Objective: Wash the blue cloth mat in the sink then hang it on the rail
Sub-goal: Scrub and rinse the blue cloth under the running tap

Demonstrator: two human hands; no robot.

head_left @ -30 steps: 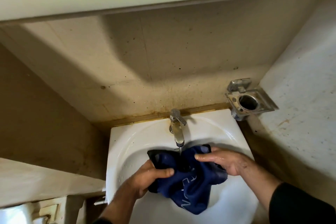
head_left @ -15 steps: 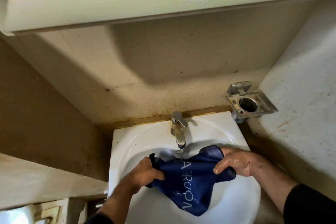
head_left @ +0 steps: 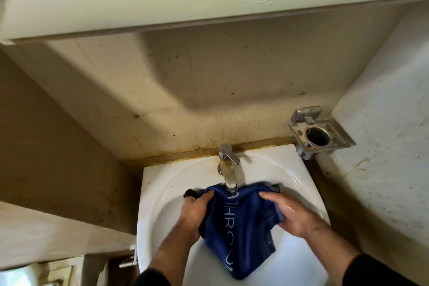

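Note:
The blue cloth mat [head_left: 239, 225], wet and printed with white letters, hangs stretched in the white sink [head_left: 162, 183] right under the spout of the chrome tap [head_left: 228, 169]. My left hand [head_left: 195, 213] grips its left upper edge, and my right hand [head_left: 287, 213] grips the right upper edge. Between the hands the cloth is spread flat, and its lower end droops toward the basin's front. No rail is in view.
A metal wall holder [head_left: 318, 134] with a round hole sticks out at the sink's right rear corner. A cabinet [head_left: 209, 4] overhangs above. Stained walls close in on the left, behind and on the right. A ledge [head_left: 46, 241] lies at the lower left.
Both hands have pulled the bunched cloth apart and spread it under the tap. The right hand changed from lying on the cloth to gripping its edge. The view tilted down slightly.

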